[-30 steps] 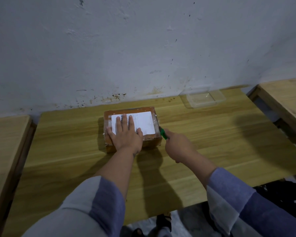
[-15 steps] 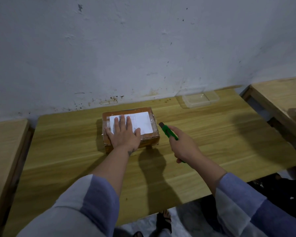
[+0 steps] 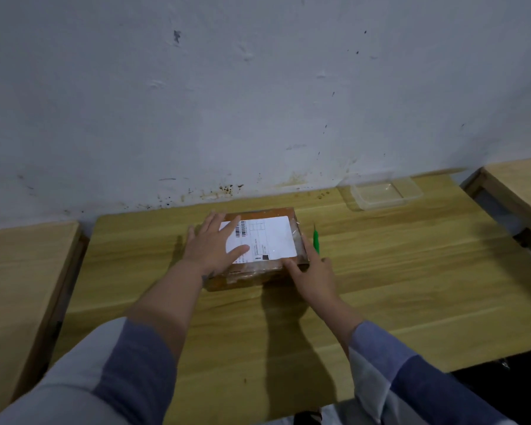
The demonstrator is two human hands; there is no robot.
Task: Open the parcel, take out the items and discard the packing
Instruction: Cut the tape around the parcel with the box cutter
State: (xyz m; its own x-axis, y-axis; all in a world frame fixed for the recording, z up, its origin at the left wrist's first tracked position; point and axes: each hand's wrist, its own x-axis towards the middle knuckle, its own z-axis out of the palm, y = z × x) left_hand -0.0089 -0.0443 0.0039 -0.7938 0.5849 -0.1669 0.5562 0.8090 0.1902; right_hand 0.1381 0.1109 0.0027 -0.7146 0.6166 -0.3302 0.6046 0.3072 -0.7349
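Note:
A brown cardboard parcel wrapped in clear tape, with a white shipping label on top, lies on the wooden table near the wall. My left hand lies flat on the parcel's left part with its fingers spread, covering the label's left end. My right hand is at the parcel's near right corner, fingers touching the box. It holds a green cutter that points away from me along the parcel's right side. The blade tip is too small to make out.
A clear plastic container sits at the back right against the white wall. Another wooden table adjoins on the left and one on the right, with a gap before each. The near table edge is just under my forearms.
My right hand has moved in from beside the parcel to its near right corner, cutter now along the right side. My left hand has slid toward the parcel's left end, uncovering more label.

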